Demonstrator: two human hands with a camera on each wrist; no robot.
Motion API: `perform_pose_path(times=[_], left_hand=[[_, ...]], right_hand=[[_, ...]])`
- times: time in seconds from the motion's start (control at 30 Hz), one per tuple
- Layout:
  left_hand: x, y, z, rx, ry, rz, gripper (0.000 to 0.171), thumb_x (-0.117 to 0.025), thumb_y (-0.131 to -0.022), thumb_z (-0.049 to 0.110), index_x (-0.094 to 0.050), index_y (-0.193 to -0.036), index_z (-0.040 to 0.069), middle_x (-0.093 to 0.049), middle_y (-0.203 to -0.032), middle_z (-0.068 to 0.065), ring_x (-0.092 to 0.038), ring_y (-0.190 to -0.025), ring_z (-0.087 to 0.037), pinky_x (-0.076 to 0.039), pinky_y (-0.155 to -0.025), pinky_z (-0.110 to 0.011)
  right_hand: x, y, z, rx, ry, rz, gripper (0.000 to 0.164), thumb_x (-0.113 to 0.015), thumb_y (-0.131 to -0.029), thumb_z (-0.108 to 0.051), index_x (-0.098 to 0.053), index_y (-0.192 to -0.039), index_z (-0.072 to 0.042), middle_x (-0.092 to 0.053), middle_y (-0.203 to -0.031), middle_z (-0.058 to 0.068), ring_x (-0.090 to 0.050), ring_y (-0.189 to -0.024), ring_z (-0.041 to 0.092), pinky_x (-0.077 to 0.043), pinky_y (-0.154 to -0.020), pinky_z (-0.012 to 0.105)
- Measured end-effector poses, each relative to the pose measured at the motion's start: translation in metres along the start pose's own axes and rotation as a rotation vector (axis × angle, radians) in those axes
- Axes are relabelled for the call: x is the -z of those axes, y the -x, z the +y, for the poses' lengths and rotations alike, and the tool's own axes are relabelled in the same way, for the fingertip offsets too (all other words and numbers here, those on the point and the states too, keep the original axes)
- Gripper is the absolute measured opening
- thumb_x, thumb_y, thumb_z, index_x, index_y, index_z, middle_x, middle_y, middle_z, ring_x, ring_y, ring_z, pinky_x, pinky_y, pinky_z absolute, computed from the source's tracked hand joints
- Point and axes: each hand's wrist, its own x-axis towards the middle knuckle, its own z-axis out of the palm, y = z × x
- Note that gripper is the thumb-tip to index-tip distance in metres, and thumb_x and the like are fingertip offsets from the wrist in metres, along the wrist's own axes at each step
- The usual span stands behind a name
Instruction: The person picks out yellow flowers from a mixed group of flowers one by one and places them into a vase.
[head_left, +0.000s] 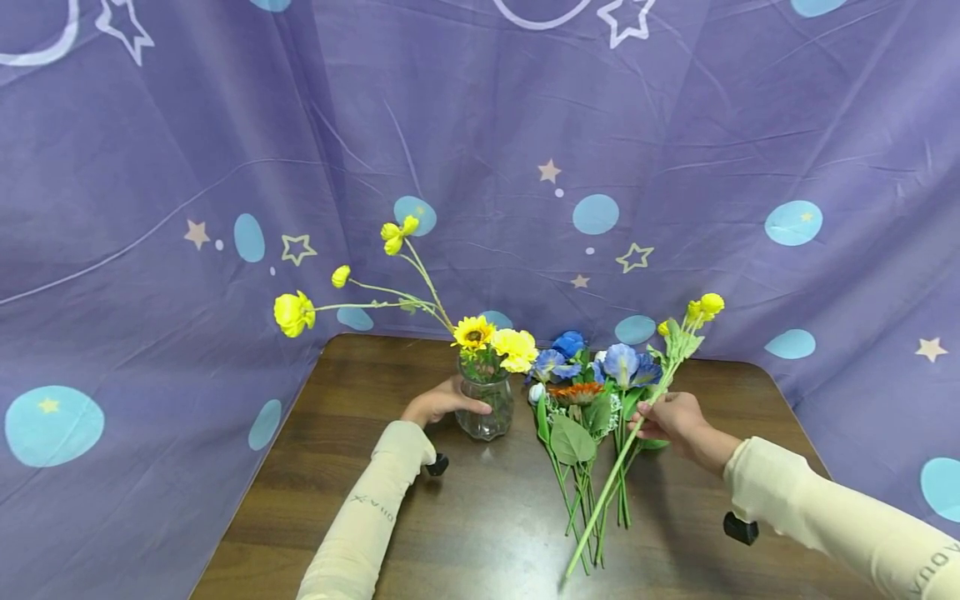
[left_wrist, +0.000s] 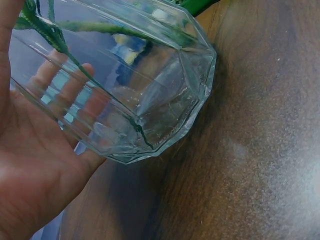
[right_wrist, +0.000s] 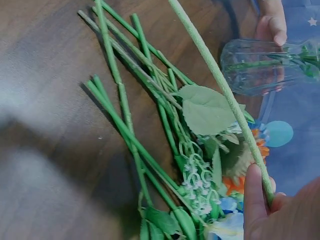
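Note:
My left hand [head_left: 447, 402] grips a clear glass vase [head_left: 487, 421] from its left side, thumb across the front and fingers behind the glass. In the vase stand a small sunflower [head_left: 474, 333], a pale yellow bloom [head_left: 514, 349] and a long branching stem whose yellow flowers [head_left: 294, 314] lean far out to the left. My right hand [head_left: 678, 421] pinches the long green stem [right_wrist: 215, 70] of another yellow flower [head_left: 703, 308] between thumb and fingers. This stem slants over a pile of flowers, blooms up at the right and cut end toward the front.
The pile on the wooden table [head_left: 315, 500] has blue flowers [head_left: 621, 364], an orange flower [head_left: 577, 392], broad leaves [head_left: 572, 440] and several green stems [right_wrist: 135, 145] pointing toward the front. A purple patterned cloth [head_left: 480, 125] hangs behind the table and along its sides.

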Motion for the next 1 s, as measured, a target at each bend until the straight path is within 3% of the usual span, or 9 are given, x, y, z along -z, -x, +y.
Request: perform_pose_path(times=[0.23,0.53,1.0], left_hand=[[-0.001,0.001,0.0,0.009,-0.001,0.005,0.076,-0.08,-0.083,0.008,-0.044,-0.151,0.005,-0.059,-0.143,-0.021,-0.061,-0.124,-0.025,-0.047,-0.113,-0.045],[-0.001,0.002,0.004,0.007,0.014,-0.007,0.077,-0.08,-0.082,0.008,-0.044,-0.15,0.003,-0.058,-0.144,-0.022,-0.061,-0.124,-0.025,-0.047,-0.113,-0.045],[0.0,-0.001,0.0,-0.005,0.002,0.012,0.08,-0.083,-0.081,0.011,-0.044,-0.15,0.003,-0.058,-0.144,-0.021,-0.059,-0.127,-0.026,-0.044,-0.115,-0.046]], right_hand=[[-0.004,0.0,-0.009,0.04,0.031,0.02,0.017,-0.052,-0.103,0.001,-0.045,-0.088,0.005,-0.07,-0.07,0.004,-0.073,-0.063,0.014,-0.064,-0.067,0.029],[-0.011,0.002,-0.018,0.095,0.023,0.051,0.016,-0.052,-0.102,0.003,-0.044,-0.09,0.007,-0.069,-0.068,0.003,-0.072,-0.061,0.012,-0.064,-0.063,0.028],[-0.02,0.0,-0.021,0.248,0.153,0.166,0.015,-0.059,-0.098,0.005,-0.045,-0.094,0.009,-0.063,-0.064,0.001,-0.067,-0.056,0.007,-0.062,-0.059,0.026]])
